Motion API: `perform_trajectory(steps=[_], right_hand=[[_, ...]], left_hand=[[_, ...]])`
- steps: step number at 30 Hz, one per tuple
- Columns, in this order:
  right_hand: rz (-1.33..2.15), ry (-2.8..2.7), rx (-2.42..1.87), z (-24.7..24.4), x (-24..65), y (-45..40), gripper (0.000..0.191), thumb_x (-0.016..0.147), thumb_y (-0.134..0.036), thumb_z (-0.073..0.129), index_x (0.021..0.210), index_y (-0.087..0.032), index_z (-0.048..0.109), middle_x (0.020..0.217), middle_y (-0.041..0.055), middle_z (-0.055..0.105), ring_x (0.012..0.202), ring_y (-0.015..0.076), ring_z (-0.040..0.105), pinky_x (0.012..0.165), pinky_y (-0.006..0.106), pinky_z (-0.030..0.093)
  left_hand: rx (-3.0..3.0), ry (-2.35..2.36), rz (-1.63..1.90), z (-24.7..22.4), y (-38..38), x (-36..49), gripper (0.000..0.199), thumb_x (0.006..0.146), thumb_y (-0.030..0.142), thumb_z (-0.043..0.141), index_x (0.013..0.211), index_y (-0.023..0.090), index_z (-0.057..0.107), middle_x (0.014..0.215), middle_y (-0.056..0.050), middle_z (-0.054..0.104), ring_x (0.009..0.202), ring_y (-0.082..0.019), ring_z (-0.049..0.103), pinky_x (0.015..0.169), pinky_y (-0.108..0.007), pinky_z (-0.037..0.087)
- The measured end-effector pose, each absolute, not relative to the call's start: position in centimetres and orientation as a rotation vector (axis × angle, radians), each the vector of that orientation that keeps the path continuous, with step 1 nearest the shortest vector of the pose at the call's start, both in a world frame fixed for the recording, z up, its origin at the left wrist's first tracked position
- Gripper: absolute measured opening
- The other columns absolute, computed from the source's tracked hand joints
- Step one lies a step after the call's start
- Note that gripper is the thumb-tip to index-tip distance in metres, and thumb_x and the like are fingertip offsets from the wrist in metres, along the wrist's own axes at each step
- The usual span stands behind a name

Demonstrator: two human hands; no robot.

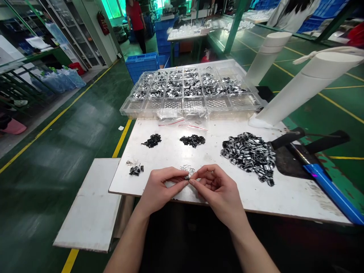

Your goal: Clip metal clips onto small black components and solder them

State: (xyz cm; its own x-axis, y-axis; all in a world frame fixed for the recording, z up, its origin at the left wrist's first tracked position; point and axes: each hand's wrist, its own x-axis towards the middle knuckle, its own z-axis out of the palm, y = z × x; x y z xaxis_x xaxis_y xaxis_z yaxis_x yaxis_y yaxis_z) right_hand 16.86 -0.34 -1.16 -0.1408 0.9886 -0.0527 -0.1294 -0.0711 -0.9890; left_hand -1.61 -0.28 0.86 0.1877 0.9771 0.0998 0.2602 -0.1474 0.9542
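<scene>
My left hand (163, 185) and my right hand (214, 185) meet above the front edge of the white table (170, 151). Both pinch a small dark piece (187, 178) between thumb and fingertips; its exact kind is too small to make out. Just behind the fingertips lies a little heap of thin silvery wire-like pieces (187, 168), partly hidden by my hands. Two piles of small black parts, a left one (153, 140) and a middle one (193, 140), lie farther back. To the right spreads a big pile of shiny black parts (248, 153).
A clear compartment tray (196, 102) full of shiny parts stands at the back, plastic zip bags (184, 118) before it. Small dark pieces (137, 170) lie at left. At right are a black-handled tool (295, 159), a blue bar (332, 193) and white posts (307, 87). A person (135, 22) stands beyond.
</scene>
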Motion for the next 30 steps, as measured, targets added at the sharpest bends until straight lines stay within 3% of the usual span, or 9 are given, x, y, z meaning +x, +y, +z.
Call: perform_trajectory(steps=[8, 15, 30], right_hand=[[1.341, -1.287, -1.209, -1.24, 17.03, -0.59, 0.029, 0.082, -0.046, 0.078, 0.086, -0.020, 0.066, 0.062, -0.0004, 0.060, 0.051, 0.0113, 0.049, 0.046, 0.024, 0.039], [1.225, -1.351, -1.233, -1.00, 16.99, -0.63, 0.026, 0.082, -0.045, 0.078, 0.082, -0.021, 0.068, 0.056, -0.0019, 0.056, 0.049, 0.0111, 0.046, 0.044, 0.024, 0.036], [1.228, -1.365, -1.161, -1.07, 17.27, -0.60, 0.020, 0.083, -0.038, 0.078, 0.087, -0.021, 0.069, 0.072, 0.0022, 0.066, 0.056, 0.0121, 0.054, 0.049, 0.025, 0.043]], left_hand=[[1.583, 1.226, 0.996, 1.00, -0.35, -1.71, 0.015, 0.085, 0.021, 0.075, 0.099, 0.018, 0.081, 0.093, -0.007, 0.081, 0.083, -0.022, 0.076, 0.076, -0.029, 0.062], [1.554, 1.221, 0.994, 1.12, -0.40, -1.70, 0.015, 0.085, 0.019, 0.075, 0.098, 0.018, 0.080, 0.092, -0.006, 0.081, 0.082, -0.022, 0.077, 0.078, -0.030, 0.063], [1.459, 1.182, 1.004, 0.91, -0.44, -1.58, 0.015, 0.082, 0.018, 0.078, 0.096, 0.015, 0.080, 0.091, -0.007, 0.081, 0.082, -0.020, 0.077, 0.078, -0.026, 0.064]])
